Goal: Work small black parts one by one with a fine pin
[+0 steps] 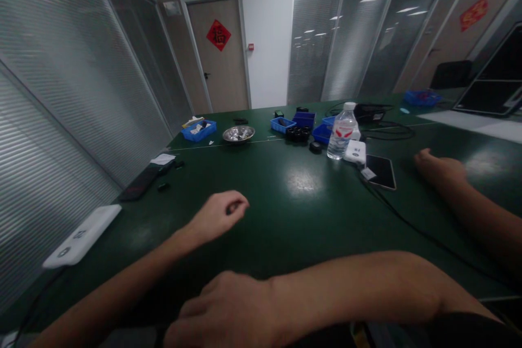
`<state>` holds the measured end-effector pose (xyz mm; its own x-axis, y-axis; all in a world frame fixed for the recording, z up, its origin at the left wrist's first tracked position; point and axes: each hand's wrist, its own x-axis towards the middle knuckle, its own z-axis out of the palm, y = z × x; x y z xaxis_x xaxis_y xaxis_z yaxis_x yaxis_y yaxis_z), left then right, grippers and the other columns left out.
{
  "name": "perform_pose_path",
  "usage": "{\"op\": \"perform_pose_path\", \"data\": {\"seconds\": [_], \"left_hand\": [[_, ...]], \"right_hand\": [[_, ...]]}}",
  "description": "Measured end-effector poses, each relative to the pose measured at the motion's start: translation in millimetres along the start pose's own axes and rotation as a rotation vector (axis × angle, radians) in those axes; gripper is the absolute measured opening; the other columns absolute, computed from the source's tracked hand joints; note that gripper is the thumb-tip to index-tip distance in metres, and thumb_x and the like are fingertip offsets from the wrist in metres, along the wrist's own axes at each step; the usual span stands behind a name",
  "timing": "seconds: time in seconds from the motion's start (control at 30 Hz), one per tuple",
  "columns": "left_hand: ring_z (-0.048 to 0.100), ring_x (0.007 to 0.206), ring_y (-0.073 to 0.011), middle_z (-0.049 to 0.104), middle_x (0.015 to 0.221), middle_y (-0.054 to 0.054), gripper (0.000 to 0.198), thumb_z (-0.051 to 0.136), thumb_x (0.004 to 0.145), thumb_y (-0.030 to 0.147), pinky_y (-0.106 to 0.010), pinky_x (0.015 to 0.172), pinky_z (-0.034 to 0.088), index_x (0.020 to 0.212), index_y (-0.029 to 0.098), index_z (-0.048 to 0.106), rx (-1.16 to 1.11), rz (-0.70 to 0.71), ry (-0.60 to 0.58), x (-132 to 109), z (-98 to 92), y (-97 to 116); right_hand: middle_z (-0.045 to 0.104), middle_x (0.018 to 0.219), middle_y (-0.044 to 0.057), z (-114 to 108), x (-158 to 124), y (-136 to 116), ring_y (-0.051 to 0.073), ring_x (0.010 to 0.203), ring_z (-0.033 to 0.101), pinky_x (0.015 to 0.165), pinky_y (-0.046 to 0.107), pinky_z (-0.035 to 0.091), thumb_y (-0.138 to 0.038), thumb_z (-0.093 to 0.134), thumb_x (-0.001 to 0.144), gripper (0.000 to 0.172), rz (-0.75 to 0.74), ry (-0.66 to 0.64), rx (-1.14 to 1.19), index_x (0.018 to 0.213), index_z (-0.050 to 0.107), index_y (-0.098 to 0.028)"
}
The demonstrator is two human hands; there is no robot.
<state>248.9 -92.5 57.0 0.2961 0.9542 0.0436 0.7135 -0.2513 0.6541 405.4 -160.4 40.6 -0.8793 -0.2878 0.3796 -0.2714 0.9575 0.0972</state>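
Note:
My left hand (220, 213) rests above the dark green table (302, 217), its fingers curled in toward the thumb. A dark spot shows inside the curl; whether it is a small object or shadow I cannot tell. Lower down, my right hand (228, 310) reaches across in front of my body with its back turned up. Its fingers are bent and point down to the left, slightly blurred, and the fingertips are hidden. Anything inside that hand is out of sight. Neither hand touches the items farther back on the table.
At right lies another person's hand (440, 167). A water bottle (341, 133), white power bank (354, 151), dark-screened phone (380, 171) and cable stand nearby. Farther back are a metal dish (238, 142) and blue baskets (199, 131). A white device (84, 236) lies left.

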Motion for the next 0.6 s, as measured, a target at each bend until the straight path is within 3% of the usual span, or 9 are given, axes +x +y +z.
{"op": "perform_pose_path", "data": {"seconds": [0.07,0.13,0.2,0.3,0.4,0.47,0.53,0.6], "left_hand": [[0.060,0.114,-0.0297,0.068,0.121,-0.012,0.036,0.048,0.098,0.040,-0.044,0.101,0.045,0.116,0.019,0.070,0.348,-0.071,0.319,-13,-44.3,-57],[0.053,0.126,-0.0385,0.061,0.135,-0.020,0.046,0.046,0.097,0.039,-0.053,0.105,0.040,0.131,0.012,0.063,0.626,-0.247,0.478,-28,-82.8,-115],[0.048,0.129,-0.0470,0.055,0.142,-0.026,0.059,0.045,0.097,0.045,-0.061,0.101,0.040,0.141,0.007,0.055,0.783,-0.436,0.476,-45,-109.8,-163],[0.051,0.128,-0.0448,0.056,0.144,-0.023,0.059,0.041,0.099,0.048,-0.059,0.098,0.042,0.141,0.011,0.057,0.787,-0.494,0.328,-63,-126.2,-209],[0.057,0.123,-0.0398,0.063,0.136,-0.021,0.051,0.040,0.099,0.044,-0.052,0.098,0.043,0.131,0.014,0.066,0.784,-0.461,0.302,-66,-126.2,-223],[0.059,0.120,-0.0390,0.066,0.131,-0.020,0.048,0.043,0.098,0.045,-0.050,0.096,0.044,0.125,0.014,0.070,0.775,-0.418,0.315,-59,-121.2,-215],[0.059,0.118,-0.0378,0.068,0.127,-0.016,0.046,0.047,0.096,0.047,-0.049,0.095,0.045,0.119,0.016,0.073,0.715,-0.346,0.299,-46,-108.3,-192],[0.062,0.113,-0.0334,0.070,0.121,-0.012,0.042,0.051,0.096,0.049,-0.046,0.096,0.045,0.115,0.019,0.073,0.586,-0.240,0.216,-29,-83.0,-156]], "right_hand": [[0.070,0.084,0.000,-12,-30,20,0.013,0.065,0.059,0.047,0.028,0.039,-0.051,0.051,0.098,0.032,0.057,0.080,0.013,0.088,0.070,-0.026],[0.068,0.084,0.002,-26,-72,46,0.015,0.070,0.059,0.055,0.031,0.041,-0.041,0.048,0.102,0.029,0.217,0.114,-0.036,0.092,0.068,-0.022],[0.068,0.087,0.005,-36,-116,71,0.016,0.073,0.059,0.061,0.031,0.041,-0.035,0.046,0.104,0.027,0.398,0.094,-0.085,0.097,0.067,-0.020],[0.069,0.092,0.006,-44,-169,104,0.017,0.079,0.061,0.066,0.029,0.042,-0.033,0.044,0.106,0.026,0.715,0.072,-0.117,0.108,0.066,-0.020],[0.070,0.099,0.007,-44,-201,124,0.018,0.083,0.063,0.068,0.028,0.042,-0.037,0.045,0.106,0.028,0.861,0.012,-0.143,0.109,0.067,-0.020],[0.069,0.102,0.007,-43,-209,129,0.018,0.083,0.063,0.067,0.027,0.042,-0.038,0.045,0.106,0.028,0.884,-0.026,-0.120,0.110,0.067,-0.020],[0.068,0.101,0.005,-40,-209,128,0.016,0.078,0.062,0.064,0.027,0.041,-0.038,0.047,0.105,0.027,0.890,-0.051,-0.090,0.111,0.067,-0.021],[0.067,0.099,0.005,-37,-203,122,0.016,0.076,0.061,0.064,0.026,0.040,-0.037,0.049,0.104,0.025,0.890,-0.051,-0.074,0.111,0.067,-0.021]]}}
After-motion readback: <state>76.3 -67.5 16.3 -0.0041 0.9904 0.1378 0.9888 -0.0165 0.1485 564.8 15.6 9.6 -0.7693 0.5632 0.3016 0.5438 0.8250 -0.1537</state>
